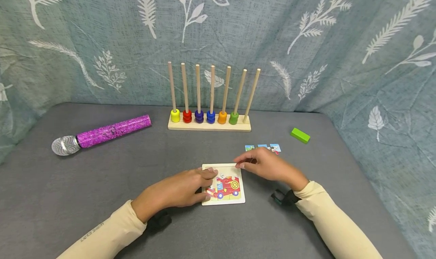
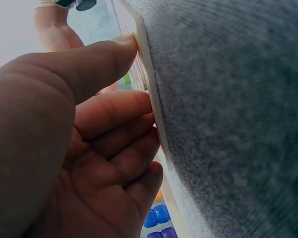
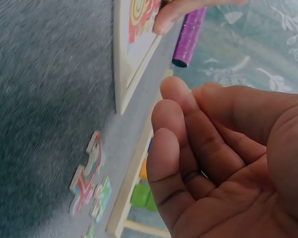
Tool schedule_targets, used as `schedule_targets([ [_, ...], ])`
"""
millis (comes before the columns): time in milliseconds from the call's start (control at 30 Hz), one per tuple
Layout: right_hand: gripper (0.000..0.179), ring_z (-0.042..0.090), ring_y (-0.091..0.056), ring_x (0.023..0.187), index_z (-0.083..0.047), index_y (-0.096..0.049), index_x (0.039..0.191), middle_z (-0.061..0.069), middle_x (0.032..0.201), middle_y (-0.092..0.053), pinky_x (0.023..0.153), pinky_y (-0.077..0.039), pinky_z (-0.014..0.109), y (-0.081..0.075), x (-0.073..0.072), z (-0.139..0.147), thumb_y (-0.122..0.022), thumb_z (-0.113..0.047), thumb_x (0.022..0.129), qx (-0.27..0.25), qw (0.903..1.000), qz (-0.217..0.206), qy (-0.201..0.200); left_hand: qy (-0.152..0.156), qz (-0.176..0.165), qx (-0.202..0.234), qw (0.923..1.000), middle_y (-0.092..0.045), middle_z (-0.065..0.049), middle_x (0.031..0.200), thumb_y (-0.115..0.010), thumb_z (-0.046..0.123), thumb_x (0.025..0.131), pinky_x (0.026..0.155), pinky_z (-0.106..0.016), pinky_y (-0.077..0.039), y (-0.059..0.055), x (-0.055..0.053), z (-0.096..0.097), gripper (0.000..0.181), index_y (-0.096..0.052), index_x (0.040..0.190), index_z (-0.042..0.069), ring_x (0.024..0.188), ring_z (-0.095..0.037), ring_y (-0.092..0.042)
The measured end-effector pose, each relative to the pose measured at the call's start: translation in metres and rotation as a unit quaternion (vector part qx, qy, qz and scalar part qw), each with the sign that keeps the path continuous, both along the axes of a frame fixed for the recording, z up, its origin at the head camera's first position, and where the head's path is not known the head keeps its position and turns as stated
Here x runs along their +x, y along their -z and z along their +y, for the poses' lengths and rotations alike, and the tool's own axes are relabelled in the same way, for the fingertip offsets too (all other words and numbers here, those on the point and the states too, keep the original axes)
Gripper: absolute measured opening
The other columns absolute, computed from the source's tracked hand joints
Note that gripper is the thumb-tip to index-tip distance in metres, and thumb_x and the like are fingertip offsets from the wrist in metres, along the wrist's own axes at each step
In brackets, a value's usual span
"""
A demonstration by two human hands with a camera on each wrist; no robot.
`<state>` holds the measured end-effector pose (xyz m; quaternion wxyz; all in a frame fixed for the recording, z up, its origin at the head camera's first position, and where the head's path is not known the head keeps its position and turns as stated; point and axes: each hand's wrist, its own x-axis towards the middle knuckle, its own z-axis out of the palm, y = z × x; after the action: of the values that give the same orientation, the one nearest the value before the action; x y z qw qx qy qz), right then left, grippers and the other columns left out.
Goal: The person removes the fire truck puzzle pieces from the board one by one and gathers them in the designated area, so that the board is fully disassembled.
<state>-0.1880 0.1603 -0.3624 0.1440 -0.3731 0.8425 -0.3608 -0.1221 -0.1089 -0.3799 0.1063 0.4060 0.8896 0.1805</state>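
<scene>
A wooden puzzle board (image 1: 223, 166) lies flat on the table, with a red vehicle picture partly filled in. My left hand (image 1: 185, 187) rests on its left side, the thumb at the lower left corner and the fingers on the picture. At the board's upper right corner hovers my right hand (image 1: 263, 164). Its thumb meets the index finger and the other fingers bend loosely, with nothing visible between them in the right wrist view. Several loose puzzle pieces (image 3: 85, 181) lie just beyond the right hand, partly hidden by it in the head view.
Behind the board stands a wooden peg rack (image 1: 209, 126) with coloured beads at the foot of its upright pegs. A purple glittery microphone (image 1: 114, 132) lies at the left. On the right is a green block (image 1: 300, 135). A patterned curtain (image 1: 218, 31) hangs along the back.
</scene>
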Motion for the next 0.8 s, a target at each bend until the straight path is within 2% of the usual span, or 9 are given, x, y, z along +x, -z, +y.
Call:
schedule_targets([
  [233,0.02,0.005,-0.059,0.08,0.0,-0.072,0.112,0.002,0.101,-0.072,0.068,-0.05,0.025,0.004,0.001,-0.009,-0.06,-0.003,0.095,0.002,0.9994,-0.021,-0.027,0.003,0.002,0.002,1.0,-0.049,-0.016,0.143,-0.068,0.019,0.093,0.108,-0.046,-0.034,-0.001,0.0,-0.001,0.038,-0.064,0.126,0.001,0.133,-0.029,-0.043],
  [467,0.024,0.008,-0.063,0.095,0.001,-0.069,0.117,0.005,0.109,-0.071,0.075,-0.051,0.025,0.007,0.002,-0.015,-0.058,-0.001,0.096,0.0,0.9986,-0.028,-0.044,0.002,-0.003,0.001,1.0,-0.049,-0.016,0.143,-0.068,0.019,0.093,0.108,-0.045,-0.033,-0.001,0.0,-0.001,0.038,-0.064,0.125,0.0,0.133,-0.028,-0.043],
  [633,0.024,0.005,-0.062,0.089,-0.001,-0.07,0.116,0.004,0.108,-0.071,0.07,-0.05,0.024,0.007,0.003,-0.019,-0.058,-0.002,0.095,0.004,0.9987,-0.025,-0.045,-0.001,-0.008,-0.003,1.0,-0.049,-0.015,0.143,-0.067,0.02,0.093,0.108,-0.045,-0.035,-0.001,-0.001,-0.001,0.04,-0.063,0.128,0.001,0.133,-0.028,-0.043],
  [800,0.024,0.003,-0.058,0.077,-0.001,-0.07,0.115,0.003,0.105,-0.071,0.065,-0.049,0.023,0.01,0.004,-0.022,-0.058,0.0,0.095,0.003,0.9979,-0.039,-0.051,0.001,-0.009,-0.001,1.0,-0.049,-0.015,0.143,-0.068,0.02,0.093,0.107,-0.045,-0.036,-0.001,-0.001,-0.001,0.041,-0.062,0.129,0.001,0.133,-0.028,-0.044],
])
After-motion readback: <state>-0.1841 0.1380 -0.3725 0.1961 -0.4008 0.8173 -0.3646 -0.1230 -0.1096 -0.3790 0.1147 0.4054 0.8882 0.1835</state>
